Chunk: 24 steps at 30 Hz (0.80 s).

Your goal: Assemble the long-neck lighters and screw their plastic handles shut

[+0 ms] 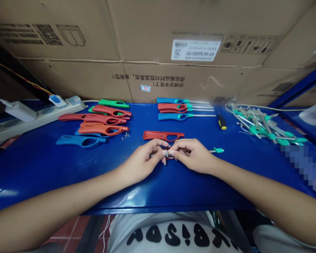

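Note:
My left hand (154,154) and my right hand (191,153) meet over the middle of the blue table. Both are closed, thumbs and fingertips pinching thin whitish wires (169,154) between them. Under the fingers a bit of red plastic shows, mostly hidden. Just beyond my hands lies an open red lighter shell half (158,135) with a trigger loop. From behind my right hand sticks out a metal tube with a green end piece (218,150); its other end is hidden.
At left lie several red, orange, green and blue lighter shells (81,140), with short wire scraps (126,135) beside them. Three lighters with metal tubes (185,116) rest at the back. Right of them are a screwdriver (222,122) and a pile of green-ended tubes (268,128). A power strip (50,114) borders the left.

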Available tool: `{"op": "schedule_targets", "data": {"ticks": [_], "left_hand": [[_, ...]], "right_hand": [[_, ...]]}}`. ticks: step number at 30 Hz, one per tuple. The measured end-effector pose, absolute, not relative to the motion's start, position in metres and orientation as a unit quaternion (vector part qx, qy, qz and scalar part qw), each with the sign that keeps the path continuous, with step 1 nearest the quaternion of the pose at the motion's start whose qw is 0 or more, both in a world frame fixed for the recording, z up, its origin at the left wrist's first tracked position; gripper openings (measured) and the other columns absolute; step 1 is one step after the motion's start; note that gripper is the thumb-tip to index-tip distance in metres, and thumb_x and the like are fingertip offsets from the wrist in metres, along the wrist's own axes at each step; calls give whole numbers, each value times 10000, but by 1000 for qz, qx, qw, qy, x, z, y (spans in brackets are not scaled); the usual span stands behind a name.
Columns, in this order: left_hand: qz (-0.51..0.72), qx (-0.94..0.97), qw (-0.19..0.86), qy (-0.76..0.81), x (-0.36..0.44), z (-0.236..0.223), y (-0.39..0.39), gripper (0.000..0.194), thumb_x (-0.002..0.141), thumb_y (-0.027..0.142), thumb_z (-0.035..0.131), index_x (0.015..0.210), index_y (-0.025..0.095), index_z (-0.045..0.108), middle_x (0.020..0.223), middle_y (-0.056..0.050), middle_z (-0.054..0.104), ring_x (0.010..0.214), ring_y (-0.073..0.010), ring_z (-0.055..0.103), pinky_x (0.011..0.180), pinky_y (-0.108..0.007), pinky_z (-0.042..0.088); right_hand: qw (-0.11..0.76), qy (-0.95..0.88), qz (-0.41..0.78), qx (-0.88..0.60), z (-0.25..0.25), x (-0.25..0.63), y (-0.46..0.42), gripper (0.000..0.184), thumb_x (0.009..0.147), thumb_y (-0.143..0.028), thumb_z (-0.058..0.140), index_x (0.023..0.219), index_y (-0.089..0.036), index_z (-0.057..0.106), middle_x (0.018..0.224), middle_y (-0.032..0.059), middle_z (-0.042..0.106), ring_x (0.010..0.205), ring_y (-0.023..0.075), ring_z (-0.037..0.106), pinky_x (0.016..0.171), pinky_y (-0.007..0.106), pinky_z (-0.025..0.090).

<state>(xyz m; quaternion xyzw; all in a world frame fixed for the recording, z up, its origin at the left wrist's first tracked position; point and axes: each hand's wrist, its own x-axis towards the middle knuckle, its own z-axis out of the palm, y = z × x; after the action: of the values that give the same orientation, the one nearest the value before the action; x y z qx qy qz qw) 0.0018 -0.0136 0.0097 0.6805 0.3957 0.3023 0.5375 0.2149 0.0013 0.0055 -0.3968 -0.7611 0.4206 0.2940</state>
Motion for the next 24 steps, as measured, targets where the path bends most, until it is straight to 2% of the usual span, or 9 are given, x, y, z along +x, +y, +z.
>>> {"op": "schedule_targets", "data": {"ticks": [5,9,12,16,24], "left_hand": [[307,668,548,401,2,11,-13,237,983,335,514,1140,160,543,799,-16,671,805,-166,653,790,-307,500],[286,662,552,419,0,17,-13,275,974,395,552,1130,169,561,802,-10,672,607,-113,570,584,-232,465],[254,662,561,426,-2,21,-13,305,960,422,576,1114,160,600,823,-11,671,515,-81,486,476,-200,417],[244,656,579,418,-1,24,-13,305,950,418,589,1069,140,631,825,-17,665,538,-79,497,488,-193,449],[270,634,588,423,3,23,-13,307,938,401,601,1071,126,633,838,-39,686,546,-82,506,479,-189,445]], "right_hand": [[294,-766,416,-392,8,216,3,232,922,-334,609,814,-156,711,704,4,614,532,78,415,513,223,332],[292,-752,442,-391,10,220,7,232,903,-372,639,814,-165,693,671,-13,583,532,81,416,503,223,326],[302,-727,473,-396,9,223,10,267,879,-423,668,808,-166,660,701,-4,597,576,96,475,536,232,381],[316,-707,497,-391,7,225,12,288,873,-450,670,809,-171,642,736,11,616,629,114,524,587,251,433],[325,-706,473,-414,4,221,9,368,859,-541,675,817,-176,664,716,14,619,612,122,511,581,265,435]]}}
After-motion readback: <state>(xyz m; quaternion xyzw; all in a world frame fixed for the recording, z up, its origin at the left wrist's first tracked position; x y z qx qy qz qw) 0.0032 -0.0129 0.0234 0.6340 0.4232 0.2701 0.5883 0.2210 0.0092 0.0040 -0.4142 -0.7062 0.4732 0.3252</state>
